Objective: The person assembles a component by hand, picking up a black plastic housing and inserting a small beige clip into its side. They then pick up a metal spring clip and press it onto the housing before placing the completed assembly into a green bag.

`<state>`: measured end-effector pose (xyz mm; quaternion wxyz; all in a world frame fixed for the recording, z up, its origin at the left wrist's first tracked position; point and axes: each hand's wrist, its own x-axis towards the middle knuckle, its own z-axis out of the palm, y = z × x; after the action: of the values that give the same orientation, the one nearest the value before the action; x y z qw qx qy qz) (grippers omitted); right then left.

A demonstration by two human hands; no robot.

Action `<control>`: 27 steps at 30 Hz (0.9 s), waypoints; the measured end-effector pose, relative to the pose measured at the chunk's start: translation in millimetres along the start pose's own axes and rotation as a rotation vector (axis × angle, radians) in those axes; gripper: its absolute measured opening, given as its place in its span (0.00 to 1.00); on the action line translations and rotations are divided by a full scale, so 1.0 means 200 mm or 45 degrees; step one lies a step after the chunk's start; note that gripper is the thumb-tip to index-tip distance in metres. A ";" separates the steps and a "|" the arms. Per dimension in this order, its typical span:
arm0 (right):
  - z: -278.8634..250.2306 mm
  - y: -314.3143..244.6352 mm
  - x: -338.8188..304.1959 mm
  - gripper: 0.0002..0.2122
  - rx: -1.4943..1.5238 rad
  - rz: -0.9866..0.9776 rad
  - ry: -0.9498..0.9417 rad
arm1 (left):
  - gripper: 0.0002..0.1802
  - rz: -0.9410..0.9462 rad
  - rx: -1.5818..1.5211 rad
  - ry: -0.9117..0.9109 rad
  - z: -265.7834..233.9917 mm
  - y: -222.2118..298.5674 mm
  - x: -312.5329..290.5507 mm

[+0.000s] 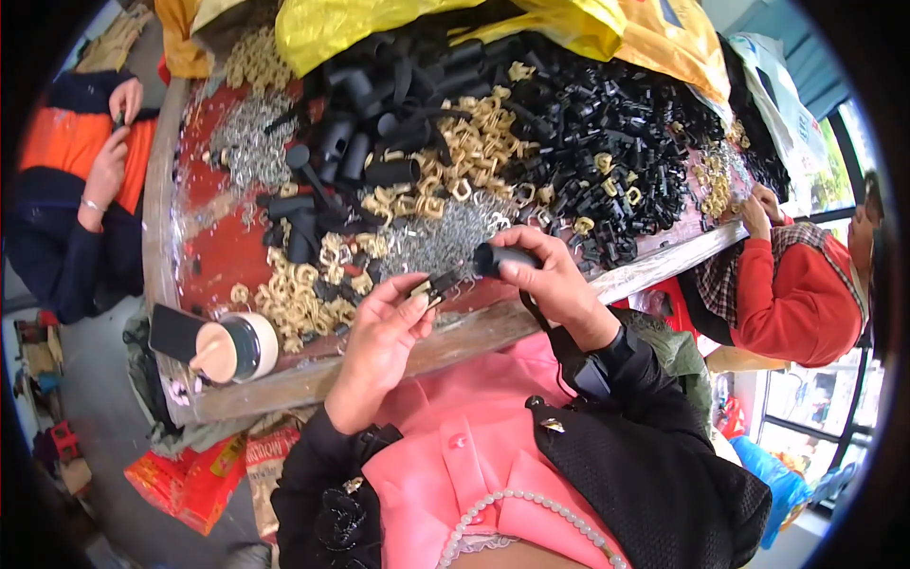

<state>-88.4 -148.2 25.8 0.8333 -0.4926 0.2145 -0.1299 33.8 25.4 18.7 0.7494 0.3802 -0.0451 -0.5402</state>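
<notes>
Two hands are at work over the near edge of the table [479, 344], and from my end I judge the step in hand to be bringing a pair of parts together. I see the left hand [379, 343] pinching a small black piece [439, 284] between thumb and fingertips; its finer shape is too small for me to make out. The right hand [553, 284] grips a black tube [507, 260], its open end turned toward that piece. The two parts are just beside each other, and I can't tell whether they touch. Beyond them lie silver metal bits [438, 237], with cream-coloured rings [296, 296] to the left. As I judge it, the next move calls for a steady right grip, the tube's mouth squared to the piece, and left fingertips kept clear of the rim.
</notes>
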 end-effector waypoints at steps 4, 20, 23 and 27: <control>0.02 -0.02 -0.01 0.16 -0.871 -0.398 -0.302 | 0.15 -0.085 0.099 0.004 0.01 -0.01 0.00; 0.14 0.01 -0.04 0.21 -1.452 -0.574 -0.414 | 0.15 -0.227 0.296 0.010 -0.07 -0.04 0.01; 0.14 0.04 -0.05 0.21 -1.549 -0.773 -0.380 | 0.14 -0.222 0.314 0.006 -0.06 -0.03 0.01; 0.15 0.08 -0.05 0.21 -1.397 -0.699 -0.312 | 0.16 -0.245 0.343 -0.006 -0.05 -0.03 0.02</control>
<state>-83.7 -113.9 27.1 0.4138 -0.8973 0.0185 -0.1528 35.7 27.0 6.9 0.6364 0.4785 -0.0825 -0.5994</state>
